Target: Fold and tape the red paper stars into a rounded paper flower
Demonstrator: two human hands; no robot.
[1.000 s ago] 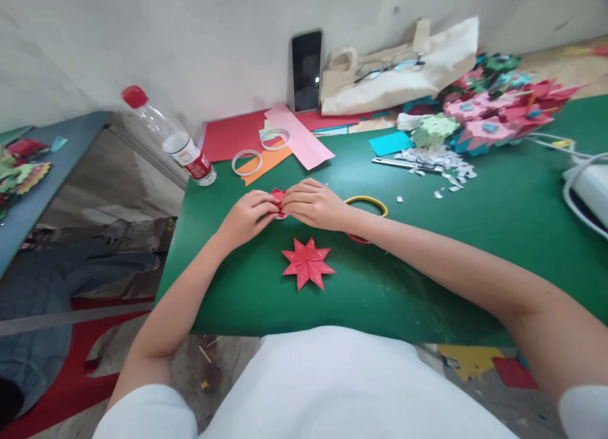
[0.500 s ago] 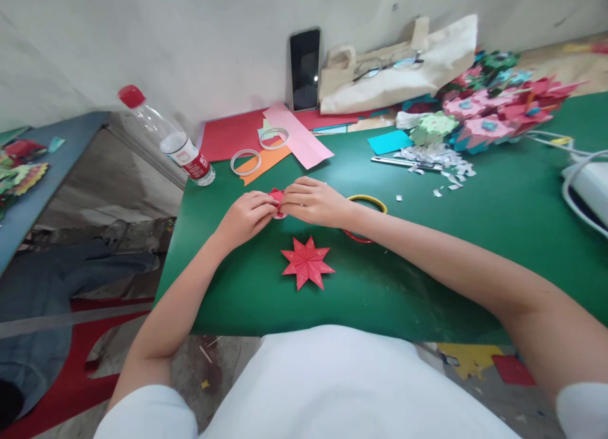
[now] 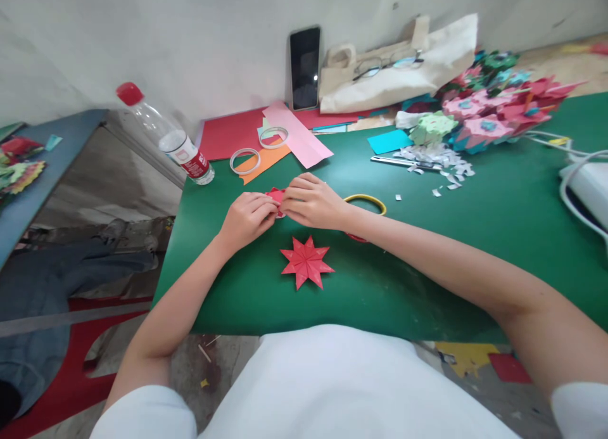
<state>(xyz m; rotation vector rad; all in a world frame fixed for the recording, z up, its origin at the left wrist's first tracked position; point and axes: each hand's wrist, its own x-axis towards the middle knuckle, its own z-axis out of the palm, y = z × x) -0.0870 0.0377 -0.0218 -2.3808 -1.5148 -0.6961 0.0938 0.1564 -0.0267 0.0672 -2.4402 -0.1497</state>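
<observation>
Both my hands meet above the green table (image 3: 427, 280), closed around a small red folded paper piece (image 3: 275, 195). My left hand (image 3: 250, 218) pinches its left side, fingertips bent inward. On its right, my right hand (image 3: 311, 201) grips with bunched fingers that cover much of the piece. Just below them, a red eight-pointed paper star (image 3: 308, 263) lies flat. Partly hidden under my right wrist is a ring-shaped yellow and red object (image 3: 369, 201), perhaps scissors handles.
Tape rolls (image 3: 245, 161) and coloured paper strips (image 3: 304, 135) lie beyond my hands. A bottle (image 3: 185, 154) stands at the left edge. A phone (image 3: 304, 68) leans on the wall. Right of it are a cloth bag (image 3: 380, 84), paper flowers (image 3: 489, 125), a cutter (image 3: 403, 163) and paper scraps (image 3: 451, 157).
My right hand has shifted very slightly, and a little more of the red paper piece shows between my hands. The star lies where it was.
</observation>
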